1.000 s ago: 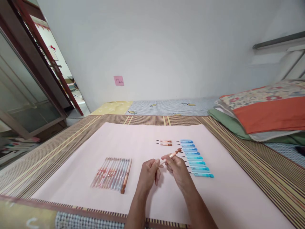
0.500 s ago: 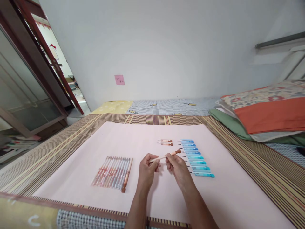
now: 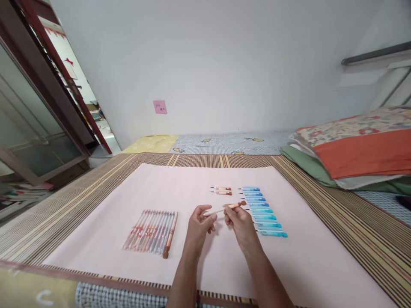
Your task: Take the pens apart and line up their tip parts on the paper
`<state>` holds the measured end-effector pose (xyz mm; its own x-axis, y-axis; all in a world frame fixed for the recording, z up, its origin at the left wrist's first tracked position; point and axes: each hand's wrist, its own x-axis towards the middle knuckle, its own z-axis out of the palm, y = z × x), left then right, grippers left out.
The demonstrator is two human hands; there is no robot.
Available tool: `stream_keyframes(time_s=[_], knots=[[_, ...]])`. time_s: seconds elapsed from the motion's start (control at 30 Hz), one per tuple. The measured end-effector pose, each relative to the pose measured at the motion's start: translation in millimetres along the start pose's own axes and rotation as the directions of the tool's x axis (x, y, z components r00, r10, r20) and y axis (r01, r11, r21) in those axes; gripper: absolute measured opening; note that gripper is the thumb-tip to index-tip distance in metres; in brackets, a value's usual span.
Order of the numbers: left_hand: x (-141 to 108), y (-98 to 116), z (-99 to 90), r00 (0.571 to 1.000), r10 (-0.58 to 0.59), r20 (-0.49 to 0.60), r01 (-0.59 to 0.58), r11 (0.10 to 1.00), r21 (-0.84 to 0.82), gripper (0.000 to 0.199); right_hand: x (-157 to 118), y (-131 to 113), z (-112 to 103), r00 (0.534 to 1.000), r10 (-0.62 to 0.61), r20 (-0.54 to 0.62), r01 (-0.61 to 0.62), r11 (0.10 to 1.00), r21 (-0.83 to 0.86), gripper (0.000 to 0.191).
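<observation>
A slim cream-and-brown pen (image 3: 233, 206) with a brown figured end is held above the pink sheet, slightly tilted. My right hand (image 3: 240, 220) is closed in a pinch around its middle. Its pale far end lies between the thumb and index finger of my left hand (image 3: 201, 222), whose grip looks light. Just beyond my hands are two brown pens (image 3: 223, 191) with dark bare tips. A column of several blue and turquoise pens (image 3: 265, 217) with dark tips lies to the right. On the left, several clear-capped pens (image 3: 149, 231) lie side by side, a cream-and-brown pen (image 3: 170, 235) at their right end.
The pink sheet (image 3: 105, 222) is spread over a striped mat (image 3: 96, 179). Folded bedding with an orange band (image 3: 362, 156) is stacked at the right. A pink note (image 3: 159, 107) is stuck on the wall behind. A glazed door (image 3: 38, 128) stands at the left.
My left thumb has moved slightly away from the pen's pale end. The right hand keeps its pinch, and the view has shifted a little.
</observation>
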<state>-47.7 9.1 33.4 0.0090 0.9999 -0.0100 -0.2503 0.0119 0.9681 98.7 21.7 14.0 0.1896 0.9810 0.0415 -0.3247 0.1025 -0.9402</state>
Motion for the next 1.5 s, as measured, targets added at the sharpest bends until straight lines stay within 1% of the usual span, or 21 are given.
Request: stream_keyframes(time_s=[0.03, 0.13, 0.17, 0.23, 0.3, 0.33, 0.47, 0.6, 0.67, 0.77, 0.9, 1.0, 1.1, 1.2, 1.3, 1.4, 1.5], knots=[[0, 0, 0.2, 1.000, 0.013, 0.001, -0.013, 1.000, -0.009, 0.051, 0, 0, 0, 1.000, 0.002, -0.011, -0.002, 1.000, -0.004, 0.054], [1, -1, 0.0, 1.000, 0.011, -0.011, -0.011, 1.000, 0.017, 0.043, 0, -1, 0, 1.000, 0.003, -0.003, -0.003, 1.000, 0.004, 0.053], [1, -3, -0.3, 1.000, -0.007, -0.017, 0.008, 0.999, 0.038, 0.044, 0, -1, 1, 1.000, 0.000, 0.007, 0.000, 1.000, 0.012, 0.053], [2, -5, -1.1, 0.997, -0.070, -0.033, 0.072, 0.995, 0.071, 0.054, -1, -2, 1, 1.000, -0.006, 0.018, 0.006, 1.000, 0.023, 0.053], [3, -7, -1.9, 0.991, -0.123, -0.048, 0.126, 0.989, 0.075, 0.061, -1, -3, 0, 1.000, -0.013, 0.010, 0.012, 1.000, 0.021, 0.053], [3, -8, -2.2, 0.990, -0.129, -0.047, 0.132, 0.989, 0.062, 0.059, 0, -2, 0, 1.000, -0.015, 0.001, 0.015, 1.000, 0.017, 0.053], [4, -6, -4.2, 0.996, -0.088, 0.003, 0.088, 0.995, -0.034, 0.047, 2, 0, -1, 0.999, -0.009, -0.039, 0.009, 1.000, 0.006, 0.055], [5, -7, -7.1, 0.994, -0.105, 0.017, 0.106, 0.989, -0.099, 0.041, 1, 0, -1, 0.997, 0.013, -0.070, -0.011, 0.999, 0.037, 0.054], [5, -8, -8.1, 0.994, -0.112, 0.013, 0.112, 0.988, -0.106, 0.039, 0, -1, 0, 0.996, 0.030, -0.081, -0.024, 0.997, 0.074, 0.052], [5, -10, -8.9, 0.992, -0.124, -0.004, 0.123, 0.988, -0.096, 0.041, -2, -4, 1, 0.994, 0.073, -0.075, -0.059, 0.983, 0.175, 0.046], [6, -11, -10.2, 0.991, -0.131, -0.011, 0.129, 0.984, -0.124, 0.044, -1, -5, 0, 0.990, 0.134, -0.041, -0.113, 0.934, 0.338, 0.038], [6, -10, -11.8, 0.989, -0.147, -0.005, 0.143, 0.967, -0.213, 0.047, 0, -5, -1, 0.986, 0.168, -0.017, -0.144, 0.889, 0.435, 0.035], [6, -8, -13.0, 0.987, -0.159, -0.013, 0.145, 0.927, -0.345, 0.046, 0, -3, 1, 0.978, 0.206, 0.038, -0.198, 0.848, 0.491, 0.031], [7, -7, -13.4, 0.988, -0.152, -0.028, 0.121, 0.874, -0.470, 0.045, -5, 0, 10, 0.953, 0.272, 0.132, -0.300, 0.804, 0.513, 0.027], [8, -5, -12.9, 0.991, -0.127, -0.037, 0.084, 0.821, -0.564, 0.044, -13, 4, 24, 0.900, 0.366, 0.234, -0.435, 0.731, 0.526, 0.025], [6, -1, -10.9, 0.995, -0.095, -0.026, 0.061, 0.799, -0.599, 0.041, -22, 11, 38, 0.848, 0.431, 0.309, -0.530, 0.675, 0.513, 0.023], [3, 5, -8.5, 0.989, -0.144, 0.011, 0.124, 0.808, -0.576, 0.042, -29, 17, 49, 0.805, 0.470, 0.362, -0.593, 0.640, 0.488, 0.028]])
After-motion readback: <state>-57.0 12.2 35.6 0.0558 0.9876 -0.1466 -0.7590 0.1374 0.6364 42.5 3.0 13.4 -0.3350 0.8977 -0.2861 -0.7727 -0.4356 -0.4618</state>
